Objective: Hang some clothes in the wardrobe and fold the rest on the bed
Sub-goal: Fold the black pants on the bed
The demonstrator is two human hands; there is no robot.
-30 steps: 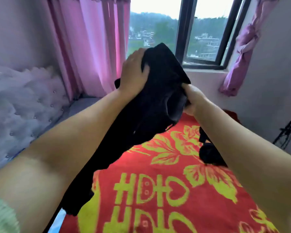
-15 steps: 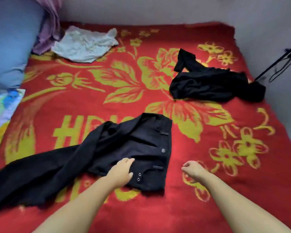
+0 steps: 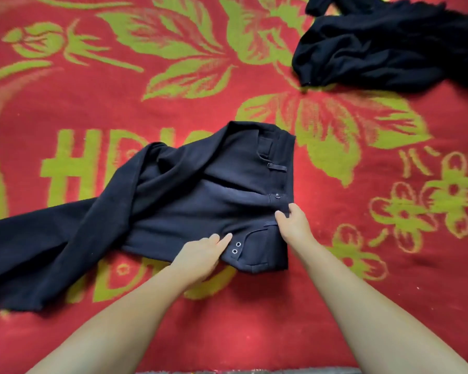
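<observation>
A pair of dark navy trousers (image 3: pixel 189 201) lies on the bed's red blanket (image 3: pixel 322 306), waistband to the right, legs twisted and trailing off to the left. My left hand (image 3: pixel 200 256) rests on the near edge of the trousers beside two metal eyelets, fingers fairly straight. My right hand (image 3: pixel 292 225) touches the waistband near a belt loop, thumb and fingers around the fabric's edge. The button and belt loops on the waistband show.
A crumpled black garment (image 3: pixel 389 55) lies at the far right of the bed. The blanket carries large yellow-green flowers and characters. The bed's near edge (image 3: pixel 254 371) runs along the bottom of the view.
One second ago both hands held the trousers up before the window. They were then laid on the blanket; now my right hand has moved left onto the waistband and the view has come closer.
</observation>
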